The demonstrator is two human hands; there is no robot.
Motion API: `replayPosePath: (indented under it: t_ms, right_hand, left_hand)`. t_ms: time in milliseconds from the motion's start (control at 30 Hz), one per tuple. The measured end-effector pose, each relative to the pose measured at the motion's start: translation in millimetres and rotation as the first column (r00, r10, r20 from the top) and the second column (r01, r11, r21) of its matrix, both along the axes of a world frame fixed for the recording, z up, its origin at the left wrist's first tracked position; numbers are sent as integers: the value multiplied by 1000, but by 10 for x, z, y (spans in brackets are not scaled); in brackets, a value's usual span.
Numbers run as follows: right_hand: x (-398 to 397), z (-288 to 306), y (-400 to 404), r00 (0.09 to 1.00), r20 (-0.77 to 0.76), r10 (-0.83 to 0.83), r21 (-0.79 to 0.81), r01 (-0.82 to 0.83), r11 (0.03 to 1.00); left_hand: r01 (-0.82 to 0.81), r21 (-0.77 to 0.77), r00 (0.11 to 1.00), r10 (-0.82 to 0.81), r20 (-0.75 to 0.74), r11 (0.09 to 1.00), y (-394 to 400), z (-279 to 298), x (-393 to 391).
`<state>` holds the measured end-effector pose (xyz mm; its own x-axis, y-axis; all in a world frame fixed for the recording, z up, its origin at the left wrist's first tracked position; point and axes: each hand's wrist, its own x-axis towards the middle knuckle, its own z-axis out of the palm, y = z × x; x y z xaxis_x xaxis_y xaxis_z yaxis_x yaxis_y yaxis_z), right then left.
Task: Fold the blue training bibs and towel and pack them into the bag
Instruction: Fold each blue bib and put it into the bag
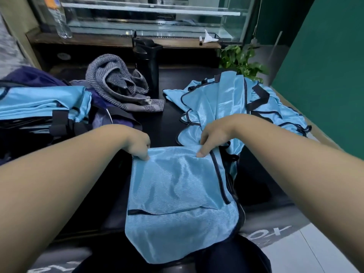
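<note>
A blue bib is laid flat at the near table edge, its long axis running away from the person. Its far edge is pinched by the left hand and the right hand. A heap of unfolded bibs lies beyond on the right. Folded bibs are stacked on the dark bag at left; their number cannot be told. One grey towel lies crumpled behind.

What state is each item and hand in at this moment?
Bib in front: partly folded, far edge pinched by both hands.
Left hand: pinching bib.
Right hand: pinching bib.
Bib pile: loose, unfolded.
Folded bibs: stacked on bag.
Towel: crumpled, unfolded.
</note>
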<state>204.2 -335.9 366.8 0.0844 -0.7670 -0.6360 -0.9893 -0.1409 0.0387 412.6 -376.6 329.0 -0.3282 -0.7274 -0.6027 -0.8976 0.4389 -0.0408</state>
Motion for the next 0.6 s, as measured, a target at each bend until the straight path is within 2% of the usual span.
replayPosePath:
  t_ms: [167,333,400,467,533,600]
  right_hand:
    - [-41,-44,11,996,-57,73,-1,-73,997]
    - [-59,-76,29,997,11,71,-91,-69,993]
    - [-80,-62,26,994,95,47,-179,-29,983]
    - [-118,-14,21,985,172,27,-282,23,959]
    - [-163,41,21,976,214,37,-429,60,901]
    - [-192,89,35,969,237,76,-604,86,793]
  left_hand:
    - [25,-7,991,-25,-129,1000,-37,-7,167]
    - [85,-10,980,-86,-178,996,-52,-25,275]
    - [81,-82,982,-93,-167,993,-87,34,286]
    - [26,-204,972,-73,-225,979,-130,125,291]
    - [-120,-342,931,-13,-364,932,-141,214,292]
    - [-294,-492,847,-15,-532,819,-118,267,310]
